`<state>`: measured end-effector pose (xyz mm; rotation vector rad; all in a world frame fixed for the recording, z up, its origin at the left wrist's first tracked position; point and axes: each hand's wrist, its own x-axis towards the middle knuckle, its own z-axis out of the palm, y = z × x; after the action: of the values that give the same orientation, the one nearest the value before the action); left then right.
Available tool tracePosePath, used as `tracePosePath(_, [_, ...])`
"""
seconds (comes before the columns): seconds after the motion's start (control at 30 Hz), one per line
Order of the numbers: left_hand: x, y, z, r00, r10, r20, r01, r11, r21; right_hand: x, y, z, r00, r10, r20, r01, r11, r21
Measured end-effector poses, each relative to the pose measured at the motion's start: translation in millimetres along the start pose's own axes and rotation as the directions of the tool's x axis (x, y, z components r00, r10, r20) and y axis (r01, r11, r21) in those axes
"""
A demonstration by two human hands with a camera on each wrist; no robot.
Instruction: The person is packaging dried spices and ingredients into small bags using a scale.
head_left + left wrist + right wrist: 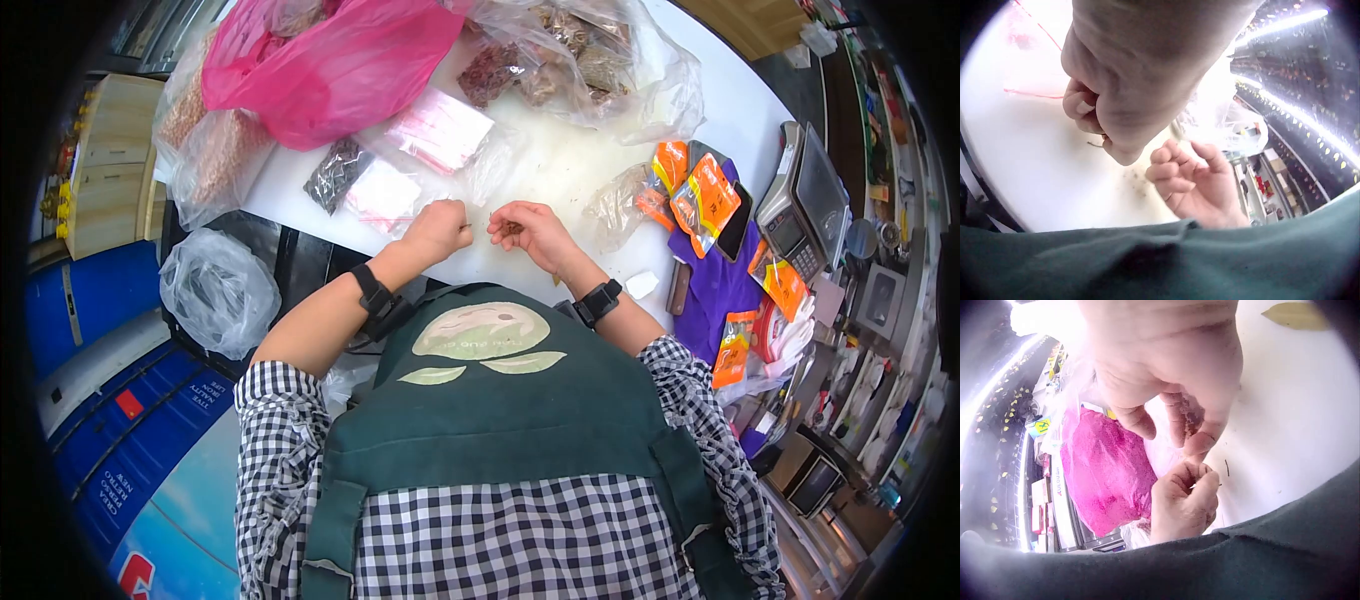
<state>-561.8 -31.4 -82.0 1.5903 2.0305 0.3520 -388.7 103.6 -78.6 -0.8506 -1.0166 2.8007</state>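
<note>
My left hand (437, 232) is curled into a loose fist just above the white table (300, 215), thumb against the bent fingers; whether a small piece sits between them cannot be made out. Close beside it on the right, my right hand (535, 235) curls its fingers round small brown dried pieces (1192, 415). The right wrist view shows the fingertips of both hands nearly meeting. Tiny dark bits lie on the table below, among them a thin dark stem (1227, 468).
Beyond the hands lie a pink bag (330, 80), clear bags of dried goods (560, 60), small zip bags (440, 130) and a packet of dark pieces (337, 175). Orange packets (705, 200), a purple cloth (712, 290), a phone (735, 222) and a scale (790, 225) are at the right.
</note>
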Motion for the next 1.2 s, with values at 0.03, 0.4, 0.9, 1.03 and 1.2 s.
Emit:
tracePosePath(0.03, [-1, 1, -5, 0.999, -0.037, -0.007, 0.035, 0.991, -0.130, 2, 2, -1, 0.999, 0.031, -0.032, -0.033, 0.998, -0.056])
tracePosePath(0.4, [-4, 26, -49, 0.950, 0.004, -0.313, -0.132, 0.912, -0.390, 11, -4, 6, 0.979, 0.198, 0.042, -0.198, 0.980, -0.004])
tracePosePath(0.9, [1, -4, 6, 1.000, 0.014, 0.007, -0.014, 1.000, 0.005, 5, -3, 1, 0.978, 0.188, -0.086, -0.195, 0.977, -0.081])
tracePosePath(1.03, [0, 45, -35, 0.999, 0.035, 0.026, -0.021, 0.912, -0.410, 5, 0, 6, 0.967, 0.248, -0.052, -0.252, 0.964, -0.088])
tracePosePath(1.2, [12, 31, -28, 0.975, 0.177, -0.131, -0.210, 0.925, -0.315, 4, -4, 0, 0.976, 0.218, 0.018, -0.217, 0.975, -0.042])
